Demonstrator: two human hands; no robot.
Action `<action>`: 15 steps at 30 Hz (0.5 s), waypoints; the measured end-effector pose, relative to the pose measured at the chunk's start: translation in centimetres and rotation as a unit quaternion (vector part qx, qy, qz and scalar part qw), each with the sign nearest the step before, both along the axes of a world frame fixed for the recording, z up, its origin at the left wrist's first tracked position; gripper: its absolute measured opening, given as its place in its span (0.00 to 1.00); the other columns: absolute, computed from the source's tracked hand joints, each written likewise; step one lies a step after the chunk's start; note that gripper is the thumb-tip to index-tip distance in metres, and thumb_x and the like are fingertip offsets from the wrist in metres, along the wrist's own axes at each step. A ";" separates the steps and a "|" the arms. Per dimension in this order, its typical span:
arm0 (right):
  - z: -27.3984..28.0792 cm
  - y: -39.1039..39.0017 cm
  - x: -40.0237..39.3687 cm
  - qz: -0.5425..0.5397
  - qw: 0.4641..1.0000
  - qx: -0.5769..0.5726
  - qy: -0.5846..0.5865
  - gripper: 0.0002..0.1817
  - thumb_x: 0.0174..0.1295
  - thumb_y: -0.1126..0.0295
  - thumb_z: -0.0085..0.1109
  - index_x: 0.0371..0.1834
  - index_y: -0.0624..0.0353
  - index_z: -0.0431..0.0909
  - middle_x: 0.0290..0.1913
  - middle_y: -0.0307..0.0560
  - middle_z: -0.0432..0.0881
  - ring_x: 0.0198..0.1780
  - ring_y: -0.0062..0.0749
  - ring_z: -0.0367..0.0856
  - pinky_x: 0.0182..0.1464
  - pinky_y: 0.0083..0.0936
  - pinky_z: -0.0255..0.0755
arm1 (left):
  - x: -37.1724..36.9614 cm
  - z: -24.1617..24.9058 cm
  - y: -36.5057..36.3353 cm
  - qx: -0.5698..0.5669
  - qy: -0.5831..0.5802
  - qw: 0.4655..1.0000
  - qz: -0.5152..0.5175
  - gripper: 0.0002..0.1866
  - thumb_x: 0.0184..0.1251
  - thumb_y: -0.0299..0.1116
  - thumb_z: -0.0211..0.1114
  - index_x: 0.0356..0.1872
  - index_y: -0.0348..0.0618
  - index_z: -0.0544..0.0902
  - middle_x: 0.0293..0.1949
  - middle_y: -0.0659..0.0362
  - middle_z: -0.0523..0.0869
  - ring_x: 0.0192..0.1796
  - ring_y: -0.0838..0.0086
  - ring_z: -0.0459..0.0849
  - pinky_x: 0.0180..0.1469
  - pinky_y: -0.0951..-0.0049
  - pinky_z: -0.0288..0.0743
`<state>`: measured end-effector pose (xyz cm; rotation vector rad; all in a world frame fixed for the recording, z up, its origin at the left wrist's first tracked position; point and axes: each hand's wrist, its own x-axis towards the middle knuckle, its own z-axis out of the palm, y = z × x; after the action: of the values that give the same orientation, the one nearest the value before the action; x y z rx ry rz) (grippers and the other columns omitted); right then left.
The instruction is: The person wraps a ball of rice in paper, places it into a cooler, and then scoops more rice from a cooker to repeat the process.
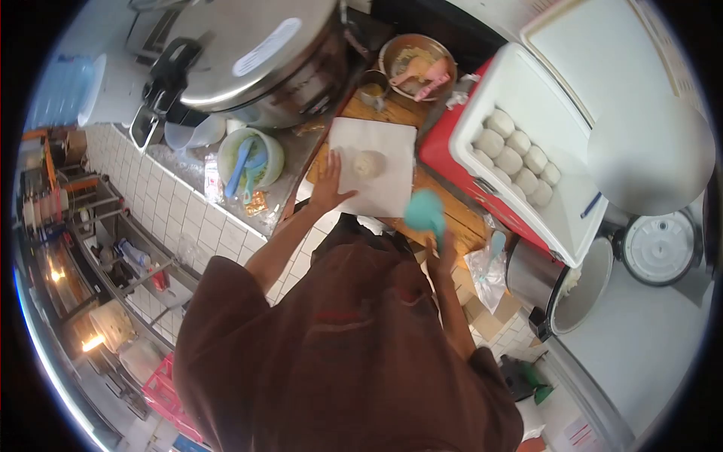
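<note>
The left hand (329, 183) lies flat with fingers spread on the white sheet (376, 162) spread over the wooden board (444, 207), and a pale dough ball (369, 163) sits on that sheet just at the hand's 2 o'clock, apart from the fingertips. The right hand (444, 252) is closed around the handle of a teal paddle (425, 211), whose blade hangs over the board at 4 o'clock from the dough ball. Crowding the sheet at 10 o'clock is a large steel cooker (256, 56) with its lid shut; at 9 o'clock stands a green bowl (267, 162) holding a blue spoon (239, 167). At 12 o'clock a metal bowl (416, 66) holds yellowish filling and pink utensils. At 3 o'clock an open red cooler (444, 147) with a white lining holds two rows of white dough balls (520, 158). At 5 o'clock an open pot (576, 290) shows something white inside, though what it is cannot be told, and a round white lid (663, 247) lies beside it.
</note>
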<state>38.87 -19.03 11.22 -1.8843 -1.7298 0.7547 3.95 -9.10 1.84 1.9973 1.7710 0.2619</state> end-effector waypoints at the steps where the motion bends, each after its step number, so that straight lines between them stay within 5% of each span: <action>1: 1.8 -2.2 2.7 -0.083 0.996 -0.029 0.030 0.28 0.61 0.68 0.63 0.65 0.61 0.69 0.53 0.60 0.80 0.52 0.54 0.80 0.55 0.42 0.73 | 0.4 0.9 -0.3 0.047 -0.032 0.998 0.009 0.55 0.61 0.59 0.68 0.77 0.38 0.46 0.74 0.42 0.62 0.77 0.52 0.58 0.74 0.48 0.54; 2: 5.6 -3.2 4.5 -0.118 0.986 0.116 -0.017 0.25 0.60 0.70 0.64 0.61 0.65 0.72 0.51 0.60 0.81 0.53 0.54 0.80 0.56 0.41 0.72 | 1.3 3.4 -0.3 -0.042 -0.105 0.993 0.031 0.41 0.67 0.51 0.65 0.72 0.39 0.58 0.63 0.44 0.73 0.68 0.54 0.70 0.68 0.52 0.64; 3: 9.6 -4.1 6.4 -0.169 0.980 0.099 0.015 0.24 0.65 0.74 0.52 0.65 0.68 0.67 0.60 0.61 0.74 0.58 0.52 0.75 0.61 0.40 0.68 | 2.4 5.9 -0.3 -0.133 -0.173 0.975 0.046 0.28 0.72 0.43 0.62 0.67 0.40 0.69 0.53 0.47 0.85 0.58 0.57 0.83 0.61 0.57 0.75; 4: 8.0 -6.5 10.3 -0.189 0.919 0.289 -0.192 0.26 0.68 0.70 0.53 0.66 0.70 0.63 0.58 0.63 0.73 0.58 0.51 0.74 0.61 0.39 0.68 | 3.9 6.5 -0.7 -0.162 -0.242 0.957 -0.007 0.19 0.74 0.40 0.60 0.58 0.38 0.75 0.44 0.50 0.87 0.49 0.60 0.86 0.54 0.61 0.78; 5: 10.7 -7.8 13.2 -0.277 0.918 0.239 -0.154 0.28 0.70 0.64 0.53 0.68 0.69 0.60 0.53 0.63 0.74 0.56 0.50 0.74 0.59 0.41 0.68 | 6.0 7.1 -0.7 -0.193 -0.311 0.928 -0.068 0.14 0.75 0.37 0.58 0.50 0.37 0.81 0.36 0.54 0.89 0.39 0.64 0.88 0.47 0.65 0.81; 6: 12.4 -8.4 16.4 -0.308 0.886 0.289 -0.190 0.30 0.72 0.58 0.52 0.67 0.69 0.60 0.46 0.61 0.75 0.47 0.47 0.77 0.52 0.39 0.72 | 9.6 10.3 -0.2 -0.237 -0.326 0.908 -0.111 0.12 0.76 0.35 0.56 0.47 0.36 0.82 0.38 0.54 0.89 0.43 0.67 0.88 0.49 0.67 0.80; 7: 13.4 -8.7 19.1 -0.364 0.844 0.351 -0.180 0.27 0.74 0.59 0.49 0.66 0.69 0.61 0.39 0.56 0.77 0.37 0.40 0.78 0.43 0.35 0.73 | 13.7 14.0 0.2 -0.284 -0.337 0.884 -0.156 0.12 0.77 0.32 0.54 0.44 0.35 0.84 0.39 0.54 0.89 0.46 0.70 0.88 0.52 0.69 0.78; 8: 16.2 -8.8 21.8 -0.404 0.839 0.271 -0.243 0.22 0.74 0.64 0.46 0.63 0.69 0.65 0.32 0.49 0.77 0.31 0.32 0.76 0.38 0.31 0.72 | 17.9 15.1 0.2 -0.332 -0.355 0.848 -0.214 0.13 0.78 0.32 0.53 0.48 0.35 0.82 0.43 0.53 0.89 0.49 0.71 0.87 0.55 0.70 0.77; 9: 19.8 -7.8 22.6 -0.490 0.840 0.188 -0.136 0.24 0.73 0.66 0.48 0.66 0.73 0.65 0.40 0.57 0.83 0.37 0.44 0.82 0.45 0.36 0.75 | 22.2 16.0 0.4 -0.379 -0.366 0.807 -0.267 0.14 0.78 0.33 0.53 0.53 0.34 0.81 0.46 0.53 0.88 0.53 0.71 0.86 0.58 0.70 0.76; 10: 20.9 -8.1 25.6 -0.511 0.843 0.132 -0.105 0.21 0.72 0.70 0.48 0.64 0.69 0.68 0.39 0.58 0.83 0.37 0.44 0.83 0.44 0.36 0.74 | 26.9 17.2 0.5 -0.431 -0.405 0.740 -0.322 0.17 0.79 0.33 0.53 0.59 0.33 0.77 0.50 0.53 0.87 0.57 0.71 0.83 0.60 0.71 0.74; 11: 20.4 -8.6 29.4 -0.439 0.860 0.169 -0.198 0.17 0.72 0.71 0.48 0.61 0.65 0.72 0.35 0.56 0.83 0.34 0.45 0.83 0.40 0.37 0.74 | 31.3 18.2 -0.1 -0.480 -0.436 0.668 -0.364 0.20 0.79 0.34 0.53 0.65 0.33 0.73 0.55 0.53 0.85 0.62 0.71 0.81 0.63 0.71 0.72; 12: 20.4 -8.8 32.5 -0.470 0.868 0.080 -0.136 0.14 0.71 0.68 0.49 0.56 0.63 0.74 0.35 0.58 0.84 0.37 0.53 0.83 0.42 0.41 0.74 | 35.7 18.3 -1.4 -0.534 -0.447 0.642 -0.321 0.25 0.78 0.37 0.55 0.69 0.33 0.67 0.59 0.52 0.82 0.64 0.70 0.78 0.64 0.71 0.71; 13: 19.5 -9.5 35.5 -0.456 0.865 0.064 -0.197 0.14 0.71 0.67 0.50 0.54 0.63 0.75 0.37 0.60 0.84 0.40 0.56 0.84 0.43 0.44 0.74 | 39.9 18.0 -3.4 -0.586 -0.452 0.616 -0.269 0.31 0.77 0.40 0.57 0.73 0.34 0.61 0.63 0.51 0.78 0.67 0.69 0.76 0.65 0.71 0.70; 15: 16.2 -9.9 41.9 -0.423 0.871 0.006 -0.249 0.14 0.69 0.65 0.52 0.52 0.62 0.77 0.40 0.64 0.85 0.46 0.62 0.82 0.46 0.50 0.74 | 48.6 15.6 -7.8 -0.425 -0.441 0.757 -0.227 0.45 0.72 0.55 0.59 0.74 0.26 0.55 0.72 0.42 0.66 0.72 0.61 0.68 0.73 0.69 0.59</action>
<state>80.74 -28.91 27.44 -2.6502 -0.9065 -0.0984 52.50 -16.87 17.48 1.1989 0.5664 0.1431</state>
